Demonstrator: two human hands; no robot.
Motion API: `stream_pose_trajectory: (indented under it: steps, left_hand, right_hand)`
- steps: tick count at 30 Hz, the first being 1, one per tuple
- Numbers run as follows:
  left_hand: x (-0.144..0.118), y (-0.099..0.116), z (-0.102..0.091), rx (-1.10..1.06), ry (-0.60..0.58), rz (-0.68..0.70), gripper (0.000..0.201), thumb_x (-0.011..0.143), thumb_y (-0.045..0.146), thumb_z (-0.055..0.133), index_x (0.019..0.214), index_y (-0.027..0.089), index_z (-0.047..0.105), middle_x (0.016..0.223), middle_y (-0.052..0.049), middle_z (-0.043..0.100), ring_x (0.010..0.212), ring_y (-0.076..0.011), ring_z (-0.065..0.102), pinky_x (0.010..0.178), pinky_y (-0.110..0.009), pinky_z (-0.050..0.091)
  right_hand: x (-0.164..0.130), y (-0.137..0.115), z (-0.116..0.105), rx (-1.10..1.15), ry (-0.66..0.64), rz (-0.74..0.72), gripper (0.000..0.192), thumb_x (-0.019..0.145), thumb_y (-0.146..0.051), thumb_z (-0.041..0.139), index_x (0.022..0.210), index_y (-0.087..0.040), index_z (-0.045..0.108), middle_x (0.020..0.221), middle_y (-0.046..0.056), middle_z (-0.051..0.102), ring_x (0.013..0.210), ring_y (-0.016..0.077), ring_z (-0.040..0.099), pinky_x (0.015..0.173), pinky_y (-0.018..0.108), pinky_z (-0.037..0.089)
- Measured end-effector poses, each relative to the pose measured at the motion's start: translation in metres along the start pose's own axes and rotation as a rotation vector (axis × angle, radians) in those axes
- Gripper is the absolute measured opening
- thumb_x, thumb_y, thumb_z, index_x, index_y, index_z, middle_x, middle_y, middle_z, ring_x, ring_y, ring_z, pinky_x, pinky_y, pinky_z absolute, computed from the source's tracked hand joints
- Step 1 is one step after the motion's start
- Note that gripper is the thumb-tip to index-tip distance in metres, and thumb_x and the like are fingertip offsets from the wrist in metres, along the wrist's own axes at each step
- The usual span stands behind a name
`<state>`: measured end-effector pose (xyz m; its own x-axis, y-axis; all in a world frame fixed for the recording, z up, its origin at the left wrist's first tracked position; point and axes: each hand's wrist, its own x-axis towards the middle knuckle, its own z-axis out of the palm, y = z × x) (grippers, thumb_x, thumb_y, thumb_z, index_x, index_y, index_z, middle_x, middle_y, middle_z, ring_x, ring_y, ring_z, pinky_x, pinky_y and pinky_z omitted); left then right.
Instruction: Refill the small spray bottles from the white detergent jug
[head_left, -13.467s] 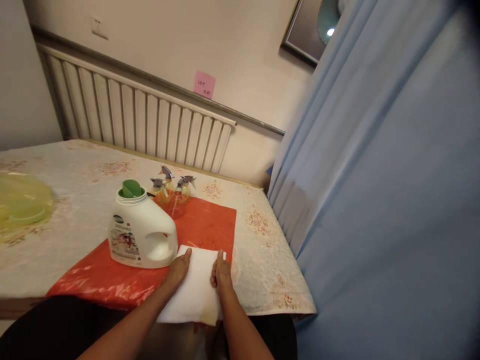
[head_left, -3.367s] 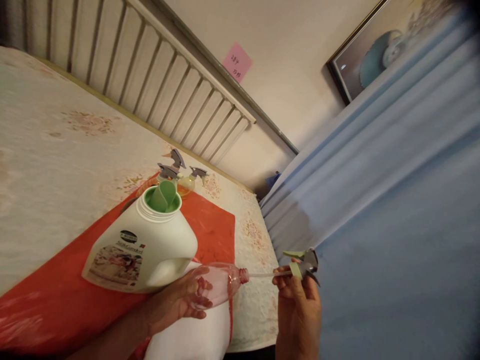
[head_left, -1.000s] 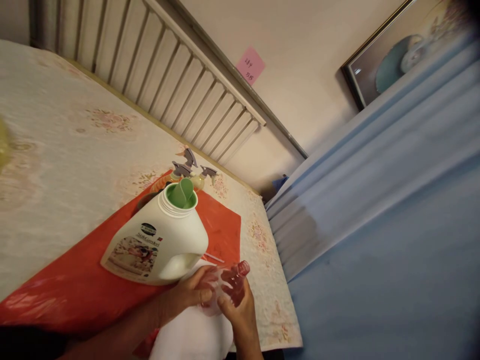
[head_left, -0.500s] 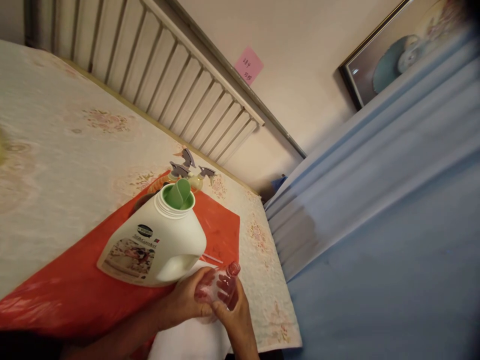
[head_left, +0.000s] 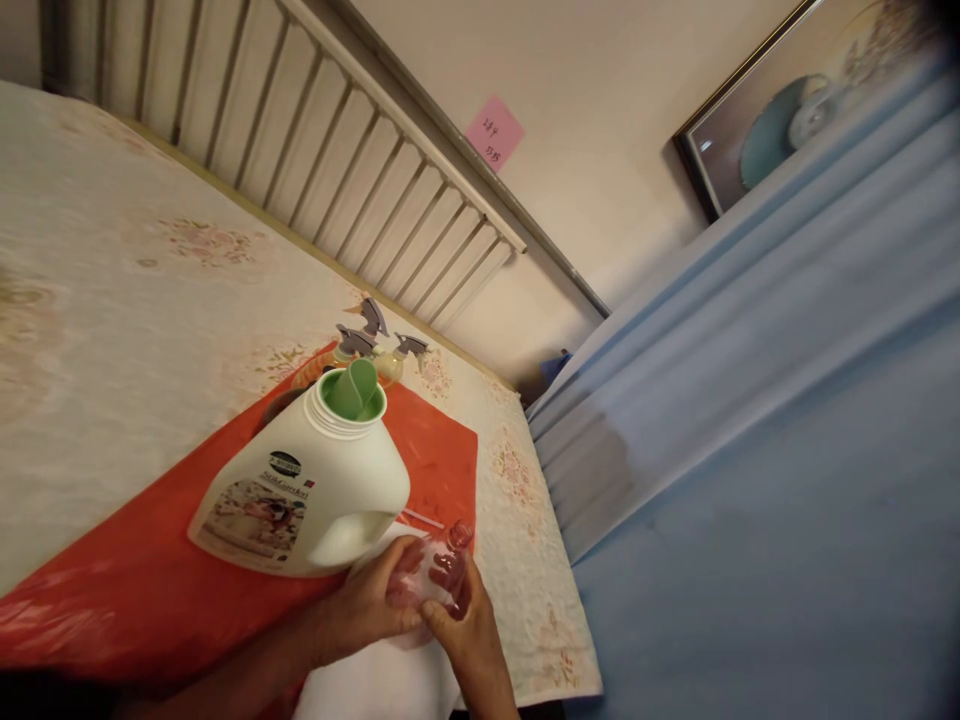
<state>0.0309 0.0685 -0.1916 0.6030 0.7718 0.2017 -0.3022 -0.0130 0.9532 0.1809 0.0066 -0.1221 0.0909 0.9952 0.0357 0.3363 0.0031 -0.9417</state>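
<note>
Clear plastic spray bottle [head_left: 435, 570], its nozzle removed, is gripped by both the left hand [head_left: 367, 605] and right hand [head_left: 461, 625] above a white towel [head_left: 382, 685], just beside a white detergent jug [head_left: 307, 495] on a red sheet [head_left: 435, 460].

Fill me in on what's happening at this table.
A person holds a small clear bottle in both hands, the left hand around its body and the right hand at its front, over a white cloth. The bottle's neck is open, with no sprayer on it. Just behind stands a white detergent jug, uncapped, on a red sheet. Three spray bottles stand at the sheet's far end.
</note>
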Motion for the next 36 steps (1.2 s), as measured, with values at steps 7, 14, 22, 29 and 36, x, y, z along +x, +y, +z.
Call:
stream_pose_trajectory:
  steps: [7, 14, 22, 29, 36]
  left_hand:
    - [-0.001, -0.007, -0.003, 0.123, -0.010, 0.031, 0.063, 0.072, 0.019, 0.067, 0.128, 0.027, 0.040, 0.133, -0.005, 0.053, 0.122, -0.0263, 0.050, 0.100, -0.037, 0.045]
    - [-0.002, 0.007, -0.002, 0.194, 0.037, 0.011, 0.061, 0.070, 0.021, 0.067, 0.126, 0.024, 0.044, 0.126, -0.005, 0.058, 0.117, -0.0264, 0.054, 0.096, -0.035, 0.047]
    - [-0.001, 0.010, -0.002, 0.164, -0.002, 0.054, 0.067, 0.067, 0.010, 0.061, 0.130, 0.025, 0.043, 0.129, -0.004, 0.057, 0.114, -0.0243, 0.055, 0.097, -0.034, 0.046]
    - [0.001, 0.010, 0.000, 0.111, 0.023, 0.085, 0.067, 0.064, 0.006, 0.058, 0.126, 0.024, 0.045, 0.126, -0.004, 0.059, 0.113, -0.0237, 0.057, 0.096, -0.034, 0.047]
    - [0.004, 0.008, 0.001, 0.038, 0.075, 0.082, 0.063, 0.063, 0.003, 0.054, 0.122, 0.022, 0.044, 0.121, -0.006, 0.060, 0.114, -0.0239, 0.056, 0.097, -0.036, 0.048]
  right_hand:
    - [0.000, -0.010, -0.002, 0.015, -0.045, -0.007, 0.066, 0.068, -0.035, 0.077, 0.127, -0.021, 0.051, 0.119, 0.010, 0.065, 0.110, 0.0284, 0.062, 0.088, 0.039, 0.054]
    - [0.002, -0.009, -0.003, 0.001, -0.023, 0.018, 0.069, 0.064, -0.039, 0.080, 0.126, -0.021, 0.054, 0.117, 0.010, 0.066, 0.109, 0.0299, 0.062, 0.085, 0.040, 0.054]
    - [0.001, -0.017, 0.002, 0.009, -0.099, 0.025, 0.066, 0.065, -0.039, 0.078, 0.124, -0.021, 0.054, 0.117, 0.009, 0.066, 0.107, 0.0284, 0.062, 0.085, 0.038, 0.053]
    - [0.000, -0.016, 0.004, 0.038, -0.090, 0.019, 0.066, 0.065, -0.037, 0.079, 0.124, -0.020, 0.055, 0.117, 0.010, 0.066, 0.108, 0.0294, 0.062, 0.089, 0.041, 0.051]
    - [0.001, -0.013, 0.005, 0.131, -0.095, -0.022, 0.071, 0.067, -0.039, 0.079, 0.130, -0.021, 0.051, 0.128, 0.010, 0.060, 0.118, 0.0298, 0.057, 0.099, 0.042, 0.046]
